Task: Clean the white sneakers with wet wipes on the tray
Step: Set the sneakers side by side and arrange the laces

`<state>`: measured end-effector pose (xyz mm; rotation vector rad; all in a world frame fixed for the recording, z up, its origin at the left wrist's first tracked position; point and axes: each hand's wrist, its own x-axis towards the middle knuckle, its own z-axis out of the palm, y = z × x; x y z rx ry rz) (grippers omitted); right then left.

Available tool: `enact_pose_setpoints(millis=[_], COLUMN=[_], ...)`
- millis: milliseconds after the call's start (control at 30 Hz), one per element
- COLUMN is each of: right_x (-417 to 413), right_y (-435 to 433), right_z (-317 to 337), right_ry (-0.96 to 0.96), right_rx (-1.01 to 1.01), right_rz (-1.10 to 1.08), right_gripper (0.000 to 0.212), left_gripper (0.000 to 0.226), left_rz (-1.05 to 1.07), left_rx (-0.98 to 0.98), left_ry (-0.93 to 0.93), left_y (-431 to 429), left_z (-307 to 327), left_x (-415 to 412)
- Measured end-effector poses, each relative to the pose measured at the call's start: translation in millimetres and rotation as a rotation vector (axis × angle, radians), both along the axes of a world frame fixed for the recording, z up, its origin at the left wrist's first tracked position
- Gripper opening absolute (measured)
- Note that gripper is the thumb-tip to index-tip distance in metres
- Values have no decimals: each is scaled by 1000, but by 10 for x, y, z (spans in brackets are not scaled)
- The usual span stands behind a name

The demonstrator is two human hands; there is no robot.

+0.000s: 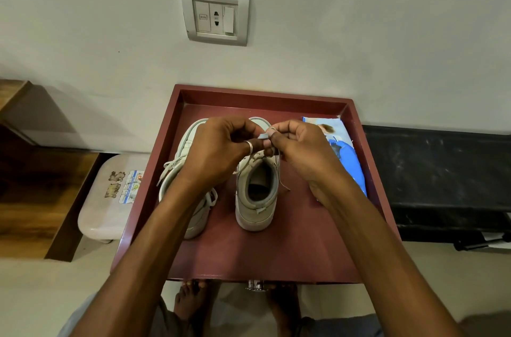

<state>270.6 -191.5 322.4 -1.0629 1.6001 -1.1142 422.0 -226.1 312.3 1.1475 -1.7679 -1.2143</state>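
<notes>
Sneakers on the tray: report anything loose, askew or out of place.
The laces of the left sneaker hang undone, trailing over its side. A loose lace end strays from the right sneaker, which the left hand and right hand pinch near its tongue. Nothing looks spilled.

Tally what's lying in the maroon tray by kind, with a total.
White sneakers: 2
Wet wipes pack: 1
Total: 3
</notes>
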Motion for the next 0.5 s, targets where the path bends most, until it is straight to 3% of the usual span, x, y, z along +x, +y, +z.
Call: enact_pose_setpoints(millis=[267,500], right_x=[15,-47], right_y=[-26,-1], right_z=[32,0], right_ry=[-30,284], right_rx=[45,35], right_rz=[-71,110], right_gripper=[16,15], left_gripper=[9,8], left_rz=[-13,135], left_rx=[-262,-236], left_ry=[-96,-136], left_y=[-2,11], left_z=[-60,-55], left_x=[1,-31])
